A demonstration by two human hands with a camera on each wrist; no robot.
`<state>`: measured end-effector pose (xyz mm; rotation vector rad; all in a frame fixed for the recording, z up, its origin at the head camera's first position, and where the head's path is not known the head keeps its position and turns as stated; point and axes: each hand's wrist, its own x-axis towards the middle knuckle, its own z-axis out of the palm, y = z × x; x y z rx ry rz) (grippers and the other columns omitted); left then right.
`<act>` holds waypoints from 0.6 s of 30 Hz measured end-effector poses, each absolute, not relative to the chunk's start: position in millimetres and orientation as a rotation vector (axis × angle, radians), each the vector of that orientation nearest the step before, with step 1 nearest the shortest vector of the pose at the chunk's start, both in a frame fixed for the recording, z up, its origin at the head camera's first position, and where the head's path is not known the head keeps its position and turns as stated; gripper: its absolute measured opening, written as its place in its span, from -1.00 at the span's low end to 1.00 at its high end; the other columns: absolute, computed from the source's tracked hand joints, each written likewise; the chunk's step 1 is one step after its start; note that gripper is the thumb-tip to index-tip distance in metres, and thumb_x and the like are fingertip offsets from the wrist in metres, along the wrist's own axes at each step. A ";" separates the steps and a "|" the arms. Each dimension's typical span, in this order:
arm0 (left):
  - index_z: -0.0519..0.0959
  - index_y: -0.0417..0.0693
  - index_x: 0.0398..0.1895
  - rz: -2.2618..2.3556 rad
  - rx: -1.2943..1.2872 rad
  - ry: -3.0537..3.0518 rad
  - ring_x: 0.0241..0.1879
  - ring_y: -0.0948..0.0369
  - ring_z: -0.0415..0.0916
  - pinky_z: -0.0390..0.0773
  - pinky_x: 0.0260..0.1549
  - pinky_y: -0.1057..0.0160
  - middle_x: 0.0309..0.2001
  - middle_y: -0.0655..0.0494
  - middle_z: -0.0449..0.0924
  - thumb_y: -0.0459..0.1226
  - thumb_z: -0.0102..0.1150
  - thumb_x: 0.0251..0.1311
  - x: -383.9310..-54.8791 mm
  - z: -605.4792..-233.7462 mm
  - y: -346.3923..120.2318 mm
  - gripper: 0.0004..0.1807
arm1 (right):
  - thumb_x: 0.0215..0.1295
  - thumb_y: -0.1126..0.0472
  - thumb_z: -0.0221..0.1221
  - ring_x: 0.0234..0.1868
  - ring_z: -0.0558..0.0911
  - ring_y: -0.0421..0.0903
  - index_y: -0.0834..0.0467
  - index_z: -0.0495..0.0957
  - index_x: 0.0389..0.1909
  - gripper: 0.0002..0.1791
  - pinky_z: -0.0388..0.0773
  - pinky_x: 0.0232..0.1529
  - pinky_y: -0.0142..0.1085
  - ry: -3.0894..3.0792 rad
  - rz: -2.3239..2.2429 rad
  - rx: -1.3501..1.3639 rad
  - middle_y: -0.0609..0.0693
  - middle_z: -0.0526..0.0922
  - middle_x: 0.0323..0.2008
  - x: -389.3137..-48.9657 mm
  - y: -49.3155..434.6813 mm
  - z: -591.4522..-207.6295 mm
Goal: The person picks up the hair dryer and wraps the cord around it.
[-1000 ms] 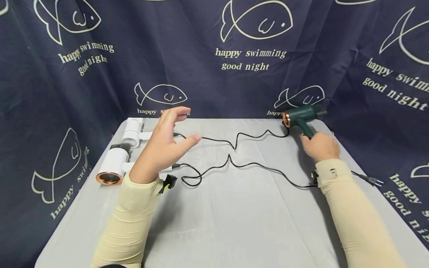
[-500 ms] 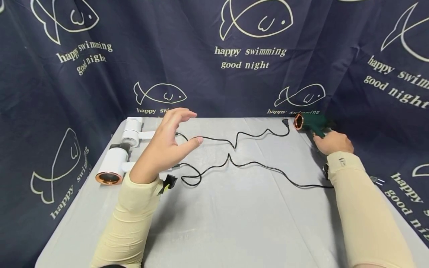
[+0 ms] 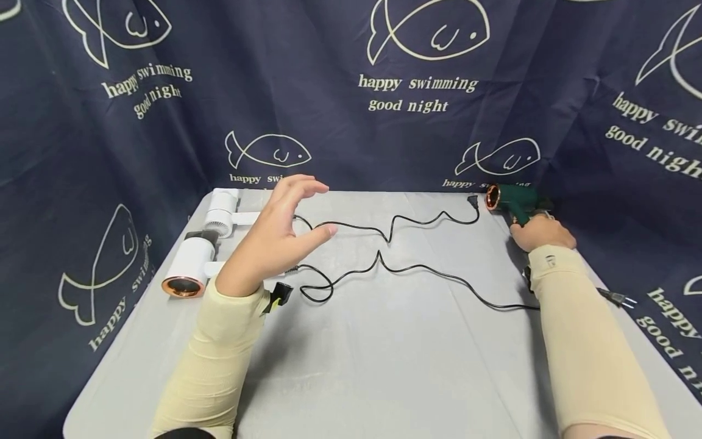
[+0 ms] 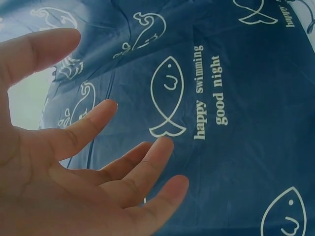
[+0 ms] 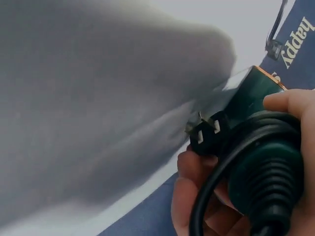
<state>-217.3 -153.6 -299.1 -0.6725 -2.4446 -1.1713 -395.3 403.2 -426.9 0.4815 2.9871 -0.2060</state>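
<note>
At the back right corner of the table, my right hand [image 3: 544, 233] grips a dark green hair dryer [image 3: 518, 198] by its handle. Its copper-rimmed end faces left, close over the tabletop. In the right wrist view my fingers curl round the handle [image 5: 266, 182], with looped black cord and a two-pin plug [image 5: 209, 133] against it. My left hand [image 3: 280, 235] hovers over the left side, thumb and fingers spread, holding nothing. Behind and below it lie a white hair dryer [image 3: 221, 210] and a second white hair dryer [image 3: 192, 259] with a copper rim, their handles partly hidden.
Two black cords, a rear cord [image 3: 351, 227] and a front cord [image 3: 422, 266], run rightward across the grey table [image 3: 373, 353]. A plug [image 3: 473, 201] ends the rear one; another plug [image 3: 616, 297] sticks out past the right edge. A dark blue curtain [image 3: 340, 122] surrounds the table.
My right hand has carried the green hair dryer rightward and lowered it toward the back right corner, uncovering the rear cord's plug. My left hand keeps nearly the same pose.
</note>
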 end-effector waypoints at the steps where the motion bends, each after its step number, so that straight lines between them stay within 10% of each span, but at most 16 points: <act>1: 0.50 0.15 0.31 -1.166 -0.664 -2.445 0.37 0.24 0.32 0.35 0.37 0.01 0.37 0.19 0.34 -0.11 0.40 0.20 -217.2 -298.6 -155.5 -0.42 | 0.37 -0.43 -0.18 0.05 0.55 0.57 0.55 0.36 0.20 0.03 0.56 -0.15 0.30 2.982 -0.203 0.479 0.61 0.46 0.13 -395.0 402.1 -426.4; 18: 0.35 -0.32 0.36 -0.621 -0.209 -2.995 0.13 -0.24 0.42 0.43 0.12 -0.29 0.22 -0.39 0.38 -0.02 0.24 0.26 -243.1 -330.7 -274.7 -0.26 | 0.34 -0.53 -0.20 0.20 0.44 0.58 0.58 0.22 0.37 0.18 0.51 0.11 0.36 2.856 -0.278 0.415 0.66 0.29 0.27 -377.0 386.0 -408.4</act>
